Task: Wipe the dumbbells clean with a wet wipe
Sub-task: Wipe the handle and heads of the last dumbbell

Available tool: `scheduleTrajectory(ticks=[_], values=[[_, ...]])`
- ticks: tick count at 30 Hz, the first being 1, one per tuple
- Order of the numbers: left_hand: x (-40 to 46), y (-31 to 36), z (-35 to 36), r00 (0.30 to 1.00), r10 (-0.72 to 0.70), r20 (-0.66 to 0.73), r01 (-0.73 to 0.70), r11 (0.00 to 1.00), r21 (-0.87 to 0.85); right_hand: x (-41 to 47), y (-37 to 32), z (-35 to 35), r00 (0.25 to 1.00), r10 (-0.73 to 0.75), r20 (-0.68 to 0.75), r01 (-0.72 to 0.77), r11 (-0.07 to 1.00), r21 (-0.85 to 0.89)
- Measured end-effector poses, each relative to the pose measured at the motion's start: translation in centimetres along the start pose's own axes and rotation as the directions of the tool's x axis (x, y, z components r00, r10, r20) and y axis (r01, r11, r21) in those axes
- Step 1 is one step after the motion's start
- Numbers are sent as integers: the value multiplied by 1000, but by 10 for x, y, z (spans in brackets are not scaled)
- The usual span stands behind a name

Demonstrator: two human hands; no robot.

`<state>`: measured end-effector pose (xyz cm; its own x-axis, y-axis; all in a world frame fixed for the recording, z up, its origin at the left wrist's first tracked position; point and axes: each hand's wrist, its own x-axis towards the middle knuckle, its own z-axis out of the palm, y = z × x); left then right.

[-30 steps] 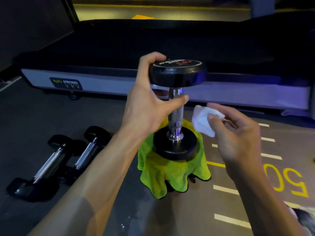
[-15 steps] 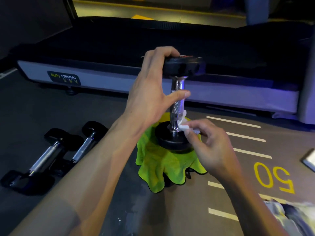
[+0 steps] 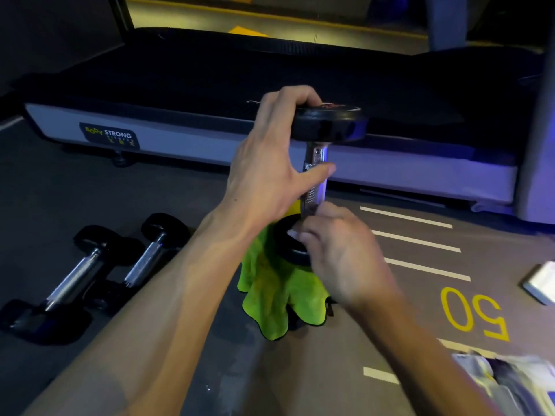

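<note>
A black dumbbell (image 3: 330, 124) with a chrome handle stands on end on a lime-green cloth (image 3: 279, 295). My left hand (image 3: 270, 163) grips its upper head, fingers curled over the rim and thumb reaching across the handle. My right hand (image 3: 336, 247) pinches a white wet wipe (image 3: 292, 234) against the base of the handle, on the lower head. Most of the wipe is hidden under my fingers.
Two more black dumbbells (image 3: 90, 271) lie on the dark floor at left. A treadmill deck (image 3: 210, 145) runs across the back. Yellow "50" and white lines mark the floor at right. A white object (image 3: 540, 283) and a printed packet (image 3: 510, 382) lie at right.
My right hand brought the wipe from beside the dumbbell down to the base of the handle and onto the lower head. My left hand kept its grip on the top.
</note>
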<state>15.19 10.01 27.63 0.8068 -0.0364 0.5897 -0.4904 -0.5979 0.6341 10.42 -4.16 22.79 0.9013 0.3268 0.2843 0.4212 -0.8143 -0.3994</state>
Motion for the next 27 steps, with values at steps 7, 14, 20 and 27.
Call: scheduleTrajectory(ticks=[7, 14, 20, 27], values=[[2, 0, 4, 1000, -3, 11, 3, 1000, -23, 5, 0, -13, 988, 121, 95, -121, 993, -1], [5, -3, 3, 1000, 12, 24, -12, 1000, -23, -6, 13, 9, 976, 88, -201, -59, 988, 144], [12, -10, 3, 998, 26, 63, -23, 998, -50, -15, 37, -2, 804, 375, -462, -92, 846, 526], [17, -6, -1, 996, -34, 88, 47, 988, -149, -3, 18, 5, 946, 131, -297, 7, 908, 419]])
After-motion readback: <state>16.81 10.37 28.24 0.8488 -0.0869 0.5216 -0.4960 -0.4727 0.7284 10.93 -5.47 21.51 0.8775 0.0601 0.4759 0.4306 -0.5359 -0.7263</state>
